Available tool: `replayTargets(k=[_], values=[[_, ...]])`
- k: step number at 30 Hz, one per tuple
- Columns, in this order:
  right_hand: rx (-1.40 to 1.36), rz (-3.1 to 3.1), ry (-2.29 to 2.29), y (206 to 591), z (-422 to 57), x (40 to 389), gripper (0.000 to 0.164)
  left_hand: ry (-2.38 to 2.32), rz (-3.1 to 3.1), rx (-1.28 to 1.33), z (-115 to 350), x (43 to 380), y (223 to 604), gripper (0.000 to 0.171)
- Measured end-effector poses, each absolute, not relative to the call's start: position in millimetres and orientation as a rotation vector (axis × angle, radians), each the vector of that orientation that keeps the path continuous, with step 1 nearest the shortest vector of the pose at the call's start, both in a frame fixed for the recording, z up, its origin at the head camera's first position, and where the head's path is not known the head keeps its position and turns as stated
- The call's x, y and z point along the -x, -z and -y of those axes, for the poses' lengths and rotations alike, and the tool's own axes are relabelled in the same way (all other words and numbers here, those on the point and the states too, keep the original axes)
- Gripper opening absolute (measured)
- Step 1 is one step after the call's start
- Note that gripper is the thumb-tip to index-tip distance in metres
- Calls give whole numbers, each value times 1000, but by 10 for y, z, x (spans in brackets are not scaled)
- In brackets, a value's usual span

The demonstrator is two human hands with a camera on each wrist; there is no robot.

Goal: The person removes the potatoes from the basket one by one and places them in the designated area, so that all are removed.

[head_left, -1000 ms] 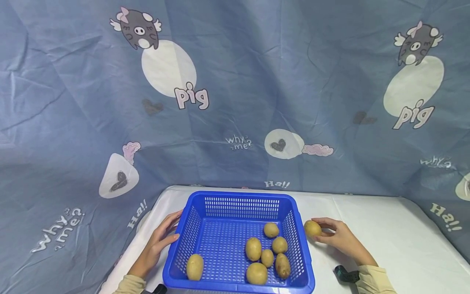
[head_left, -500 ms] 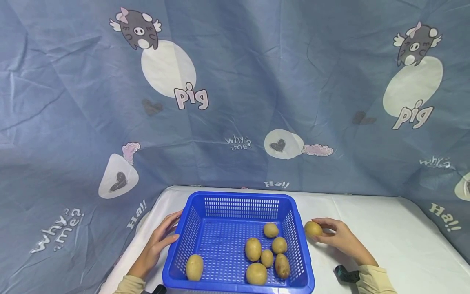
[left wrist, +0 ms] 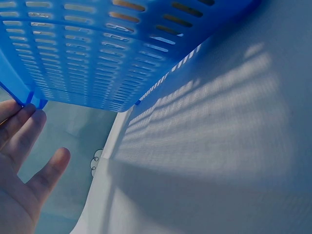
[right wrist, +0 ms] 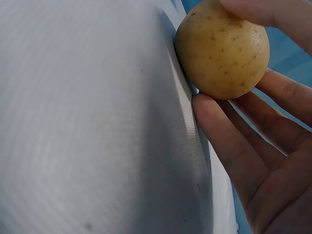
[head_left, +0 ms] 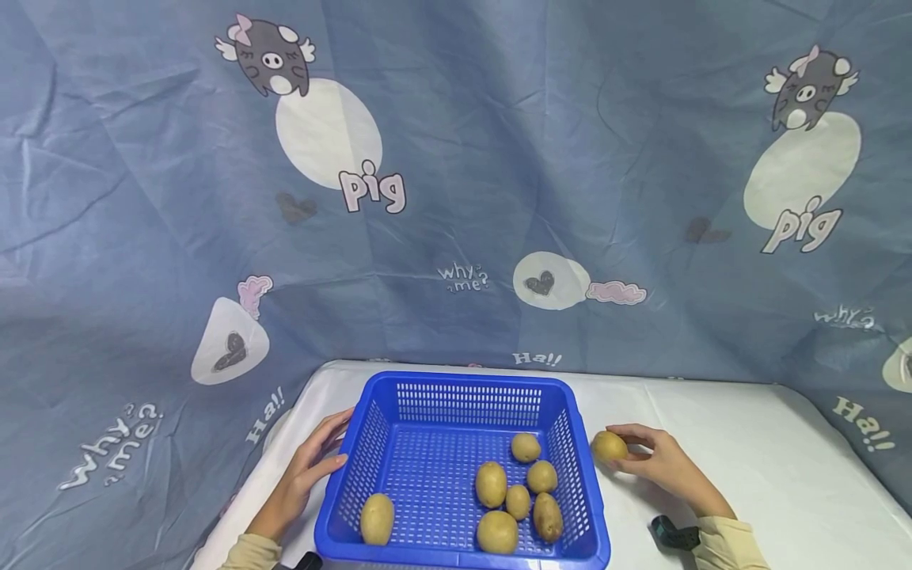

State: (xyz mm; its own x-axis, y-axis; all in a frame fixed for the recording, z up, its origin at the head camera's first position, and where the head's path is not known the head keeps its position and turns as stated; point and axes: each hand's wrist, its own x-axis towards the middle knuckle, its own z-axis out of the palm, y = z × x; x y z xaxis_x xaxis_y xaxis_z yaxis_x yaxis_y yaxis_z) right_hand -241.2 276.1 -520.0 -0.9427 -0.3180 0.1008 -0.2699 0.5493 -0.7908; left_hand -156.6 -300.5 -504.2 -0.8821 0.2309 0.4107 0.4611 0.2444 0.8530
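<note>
A blue plastic basket (head_left: 463,378) with slotted walls stands on the white-covered table. My left hand (head_left: 308,465) rests its fingertips on the basket's left rim; in the left wrist view the fingers are nearly straight and the thumb (left wrist: 51,173) stands apart from the wall. Just outside the basket's right wall, my right hand (head_left: 659,461) holds a yellow potato (head_left: 608,448) between thumb and fingers. The right wrist view shows this round, speckled potato (right wrist: 222,51) close to the white cloth. Inside the basket, one oblong potato (head_left: 377,519) lies at the left.
Several more potatoes, among them a larger one (head_left: 492,484) and a browner one (head_left: 547,518), lie grouped in the basket's right half. Blue printed fabric (head_left: 456,190) hangs behind the table. White cloth (head_left: 777,459) stretches to the right of the right hand.
</note>
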Motion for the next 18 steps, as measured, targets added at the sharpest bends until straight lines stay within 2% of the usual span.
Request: replayTargets(k=[18], values=[[554,-2702,1433,5178,-2790,2395,55,1702,2293,672,2999,1565,5033,61]])
